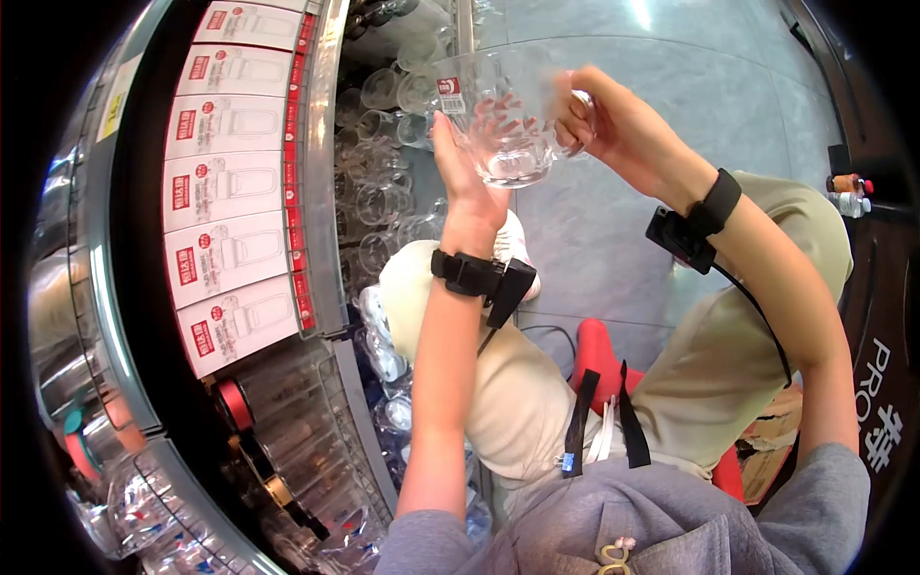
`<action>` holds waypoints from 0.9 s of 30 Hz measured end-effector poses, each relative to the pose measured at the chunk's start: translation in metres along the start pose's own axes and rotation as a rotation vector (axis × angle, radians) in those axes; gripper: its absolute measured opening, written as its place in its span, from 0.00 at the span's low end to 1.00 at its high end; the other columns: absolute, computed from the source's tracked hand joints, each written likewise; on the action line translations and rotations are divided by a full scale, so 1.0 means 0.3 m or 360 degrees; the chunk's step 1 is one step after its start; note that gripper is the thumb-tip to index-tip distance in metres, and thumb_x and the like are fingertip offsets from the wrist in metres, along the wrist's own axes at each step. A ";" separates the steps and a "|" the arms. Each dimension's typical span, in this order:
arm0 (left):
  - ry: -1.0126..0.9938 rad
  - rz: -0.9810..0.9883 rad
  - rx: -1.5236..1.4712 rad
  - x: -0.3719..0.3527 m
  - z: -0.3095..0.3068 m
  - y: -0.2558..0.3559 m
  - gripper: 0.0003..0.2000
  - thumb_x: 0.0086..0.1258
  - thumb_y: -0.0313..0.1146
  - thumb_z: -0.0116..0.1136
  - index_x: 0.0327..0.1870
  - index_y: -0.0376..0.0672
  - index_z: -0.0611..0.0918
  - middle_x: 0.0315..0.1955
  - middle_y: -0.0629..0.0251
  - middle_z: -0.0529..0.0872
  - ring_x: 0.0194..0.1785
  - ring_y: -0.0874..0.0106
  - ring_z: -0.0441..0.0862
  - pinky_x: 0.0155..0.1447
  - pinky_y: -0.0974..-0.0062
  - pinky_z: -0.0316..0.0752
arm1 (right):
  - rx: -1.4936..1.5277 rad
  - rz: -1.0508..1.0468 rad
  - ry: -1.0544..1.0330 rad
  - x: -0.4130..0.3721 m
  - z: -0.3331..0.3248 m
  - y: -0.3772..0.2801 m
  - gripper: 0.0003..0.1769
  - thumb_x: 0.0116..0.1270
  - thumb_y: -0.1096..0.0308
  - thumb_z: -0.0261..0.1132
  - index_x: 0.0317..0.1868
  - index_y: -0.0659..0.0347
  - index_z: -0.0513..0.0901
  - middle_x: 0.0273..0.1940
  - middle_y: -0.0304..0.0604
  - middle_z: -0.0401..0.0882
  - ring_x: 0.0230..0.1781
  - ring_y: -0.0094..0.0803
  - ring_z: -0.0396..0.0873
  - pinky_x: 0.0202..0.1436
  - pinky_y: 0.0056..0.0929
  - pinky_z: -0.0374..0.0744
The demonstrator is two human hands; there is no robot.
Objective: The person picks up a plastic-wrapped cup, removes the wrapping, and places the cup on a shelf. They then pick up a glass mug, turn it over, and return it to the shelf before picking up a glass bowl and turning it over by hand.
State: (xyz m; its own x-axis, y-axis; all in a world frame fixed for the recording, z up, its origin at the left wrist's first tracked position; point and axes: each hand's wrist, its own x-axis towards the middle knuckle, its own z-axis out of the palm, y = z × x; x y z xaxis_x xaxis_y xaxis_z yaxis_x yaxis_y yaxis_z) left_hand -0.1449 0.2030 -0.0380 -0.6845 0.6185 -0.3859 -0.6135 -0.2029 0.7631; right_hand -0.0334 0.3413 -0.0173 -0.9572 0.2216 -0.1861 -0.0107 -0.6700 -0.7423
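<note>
Glass mug [508, 120] points lengthwise away, rim foremost, right hand [586, 107] pinching its handle [573, 151], left hand [467, 182] spread behind

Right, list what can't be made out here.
All in the head view:
- Part of the glass mug's handle: covered by the right grip.
- Exact finger placement of the left grip: seen only through patterned glass.
- Barcode digits on the mug's label: too small.
- Fine print on the white boxes: too small.
</note>
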 end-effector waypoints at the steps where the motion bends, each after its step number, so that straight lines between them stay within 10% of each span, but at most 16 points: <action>1: 0.0036 -0.0046 -0.0052 0.003 -0.019 -0.003 0.31 0.68 0.58 0.29 0.56 0.41 0.71 0.51 0.53 0.74 0.53 0.55 0.74 0.53 0.50 0.70 | -0.0125 -0.0031 -0.0062 -0.003 0.007 -0.004 0.18 0.64 0.56 0.59 0.21 0.57 0.72 0.19 0.35 0.70 0.23 0.22 0.69 0.35 0.23 0.68; 6: -0.0067 -0.0345 -0.0812 0.007 -0.051 -0.024 0.27 0.68 0.55 0.35 0.52 0.40 0.74 0.48 0.52 0.77 0.50 0.55 0.75 0.49 0.51 0.71 | -0.0651 -0.0252 -0.0233 -0.023 0.067 -0.016 0.20 0.68 0.58 0.54 0.20 0.58 0.67 0.17 0.35 0.66 0.20 0.21 0.68 0.29 0.21 0.66; 13: -0.0209 -0.0353 -0.0541 -0.029 -0.014 0.069 0.27 0.63 0.53 0.43 0.53 0.38 0.75 0.49 0.49 0.78 0.51 0.52 0.76 0.51 0.49 0.72 | -0.0630 -0.0421 -0.0564 -0.060 0.097 -0.017 0.15 0.65 0.65 0.61 0.22 0.62 0.70 0.19 0.33 0.67 0.22 0.18 0.70 0.28 0.22 0.67; 17: -0.0357 -0.0257 -0.0286 -0.013 -0.009 0.110 0.34 0.58 0.53 0.47 0.60 0.36 0.70 0.58 0.44 0.71 0.56 0.44 0.73 0.57 0.46 0.70 | -0.1295 -0.1156 -0.0642 -0.075 0.103 0.002 0.12 0.52 0.70 0.66 0.24 0.65 0.69 0.19 0.44 0.65 0.22 0.32 0.69 0.31 0.29 0.69; 27: -0.0627 0.0064 0.0137 -0.001 -0.089 0.147 0.31 0.62 0.51 0.47 0.58 0.34 0.70 0.59 0.50 0.70 0.53 0.46 0.74 0.52 0.46 0.75 | -0.1274 -0.1066 -0.0828 -0.118 0.103 0.082 0.09 0.49 0.77 0.60 0.33 0.68 0.73 0.33 0.49 0.74 0.36 0.46 0.72 0.43 0.36 0.73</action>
State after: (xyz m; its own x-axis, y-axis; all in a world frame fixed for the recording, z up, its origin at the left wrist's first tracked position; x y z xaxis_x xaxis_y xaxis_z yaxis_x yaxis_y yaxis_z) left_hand -0.1821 0.1736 -0.0179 -0.4940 0.8582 -0.1395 -0.5427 -0.1790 0.8206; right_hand -0.0087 0.2951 -0.0091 -0.8341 -0.0803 0.5458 -0.5514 0.1504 -0.8206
